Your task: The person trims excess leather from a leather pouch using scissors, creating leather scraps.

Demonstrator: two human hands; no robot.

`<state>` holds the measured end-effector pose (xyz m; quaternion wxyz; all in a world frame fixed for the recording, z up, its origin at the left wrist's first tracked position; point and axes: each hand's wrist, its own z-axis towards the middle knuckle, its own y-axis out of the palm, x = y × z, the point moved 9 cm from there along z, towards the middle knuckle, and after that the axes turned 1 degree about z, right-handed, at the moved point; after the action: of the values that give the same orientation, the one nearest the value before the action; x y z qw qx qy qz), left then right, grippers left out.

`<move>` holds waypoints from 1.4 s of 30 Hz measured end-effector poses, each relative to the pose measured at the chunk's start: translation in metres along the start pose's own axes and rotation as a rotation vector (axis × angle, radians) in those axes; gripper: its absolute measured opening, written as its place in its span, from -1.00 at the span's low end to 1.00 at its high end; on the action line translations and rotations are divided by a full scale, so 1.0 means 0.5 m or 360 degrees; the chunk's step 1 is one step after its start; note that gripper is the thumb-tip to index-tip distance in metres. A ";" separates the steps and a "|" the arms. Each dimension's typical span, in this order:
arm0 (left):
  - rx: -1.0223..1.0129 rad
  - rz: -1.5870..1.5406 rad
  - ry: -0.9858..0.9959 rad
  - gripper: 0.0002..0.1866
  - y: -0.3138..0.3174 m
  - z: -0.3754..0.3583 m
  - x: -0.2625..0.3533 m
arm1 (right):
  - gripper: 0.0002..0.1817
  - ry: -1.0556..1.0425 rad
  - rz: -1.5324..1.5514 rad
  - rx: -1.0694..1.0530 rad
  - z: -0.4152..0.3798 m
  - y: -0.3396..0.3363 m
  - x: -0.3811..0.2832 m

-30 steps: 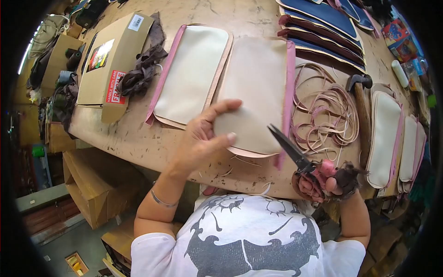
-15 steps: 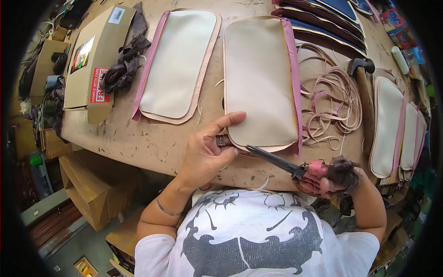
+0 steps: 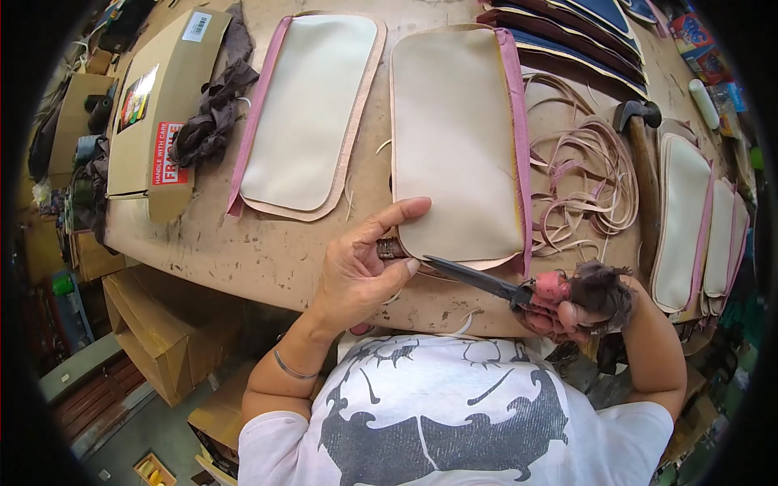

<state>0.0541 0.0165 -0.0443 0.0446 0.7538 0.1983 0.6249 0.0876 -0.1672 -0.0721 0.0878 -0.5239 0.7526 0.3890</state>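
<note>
A cream leather panel [image 3: 454, 146] with rounded corners and a pink strip along its right side lies in front of me. My left hand [image 3: 361, 263] grips its lower left corner, forefinger on top and thumb at the edge. In my right hand [image 3: 563, 308] is a pair of dark scissors [image 3: 470, 277], pointing left along the panel's bottom edge, tips close to my left thumb. Dark cloth [image 3: 601, 296] and pinkish wrapping cover the scissor handles and part of that hand. A second cream panel [image 3: 312, 113] lies to the left.
Trimmed leather strips [image 3: 596, 178] lie coiled right of the panel, beside a hammer [image 3: 642, 154]. More cream panels [image 3: 681, 219] are stacked at the right, blue and maroon pieces [image 3: 567, 40] at the back. A cardboard box [image 3: 170, 89] and dark rag [image 3: 211, 117] stand at left.
The scissors have shifted slightly left along the bottom edge, their tips nearer my left thumb. My left hand keeps its hold on the panel's corner.
</note>
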 end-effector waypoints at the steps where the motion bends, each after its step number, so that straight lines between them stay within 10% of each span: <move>1: -0.0004 0.0003 0.0011 -0.51 0.000 0.000 0.000 | -0.45 0.0008 0.0008 0.0005 0.000 0.001 -0.008; 42: -0.0109 0.0073 0.0010 -0.37 0.108 0.010 -0.028 | -0.50 -0.0273 0.0078 0.0300 -0.029 0.041 0.092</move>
<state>0.0704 -0.0372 -0.0414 0.0556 0.7541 0.1597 0.6346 0.0541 -0.2071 -0.0769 0.1911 -0.4596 0.7882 0.3619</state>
